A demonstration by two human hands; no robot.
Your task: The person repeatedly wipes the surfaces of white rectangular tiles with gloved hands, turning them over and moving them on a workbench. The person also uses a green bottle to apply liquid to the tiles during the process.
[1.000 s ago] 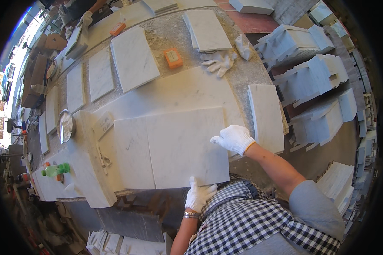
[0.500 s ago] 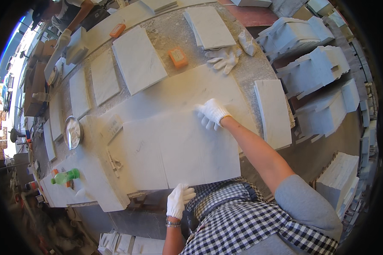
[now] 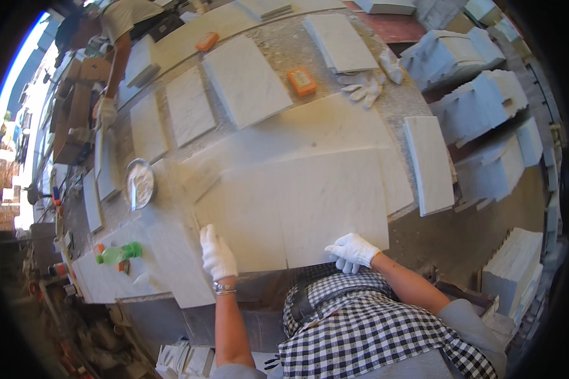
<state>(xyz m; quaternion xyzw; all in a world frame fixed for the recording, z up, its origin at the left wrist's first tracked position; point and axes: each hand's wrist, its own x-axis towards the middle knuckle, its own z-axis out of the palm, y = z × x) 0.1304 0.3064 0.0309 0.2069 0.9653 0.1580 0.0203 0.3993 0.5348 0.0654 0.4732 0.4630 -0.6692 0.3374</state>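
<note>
Two pale marble slabs lie edge to edge before me, a left slab (image 3: pixel 246 211) and a right slab (image 3: pixel 335 205), with a thin seam between them. They rest on a larger pale sheet (image 3: pixel 310 129). My left hand (image 3: pixel 217 254), in a white knitted glove, is by the left slab's left side, fingers stretched forward and nothing visible in them. My right hand (image 3: pixel 354 252), gloved alike, is over the right slab's near edge with curled fingers; whatever is inside them is hidden. A faint rectangular piece (image 3: pixel 199 183) lies at the left slab's far corner.
A metal bowl of whitish paste (image 3: pixel 140 184), a green bottle (image 3: pixel 119 253) and orange boxes (image 3: pixel 301 81) stand on the table. Spare gloves (image 3: pixel 363 88) and several marble tiles (image 3: pixel 246 82) lie farther off. Stacked stone (image 3: pixel 480 107) is at right; another person (image 3: pixel 126 25) works at far left.
My right hand has come back from the slabs' far part to the near edge. My left hand has moved up and left onto the table beside the left slab. The view has shifted.
</note>
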